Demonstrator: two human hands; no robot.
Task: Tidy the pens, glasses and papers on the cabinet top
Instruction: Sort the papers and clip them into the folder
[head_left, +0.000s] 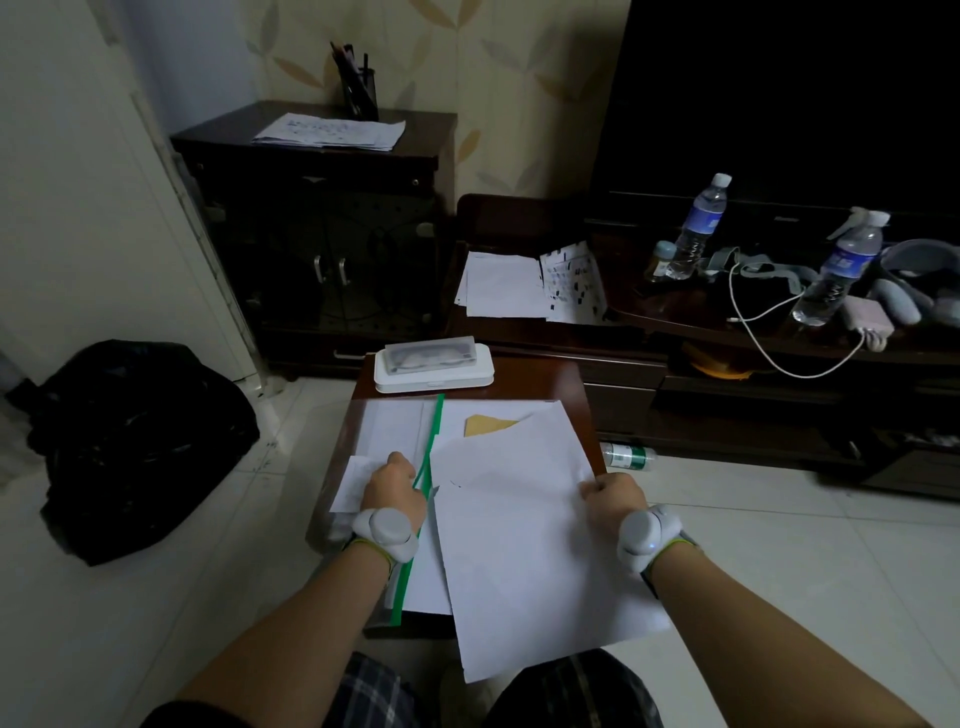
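On a small brown table (540, 382) in front of me lies a clear plastic folder with a green edge (428, 457), holding white sheets. My left hand (392, 488) grips the folder's green edge. My right hand (613, 496) holds the right edge of a stack of white papers (524, 551) that overhangs the table toward me. A tan envelope corner (488, 425) shows under the papers. A white glasses case (434, 366) lies at the table's far end. On the dark cabinet (311, 223) sit more papers (330, 131) and a pen holder with pens (358, 85).
A low TV stand (727, 332) at right carries loose papers (506, 286), two water bottles (698, 226), a white cable and grey gear. A green-labelled bottle (628, 456) lies on the floor. A black bag (135, 441) sits on the tiles at left.
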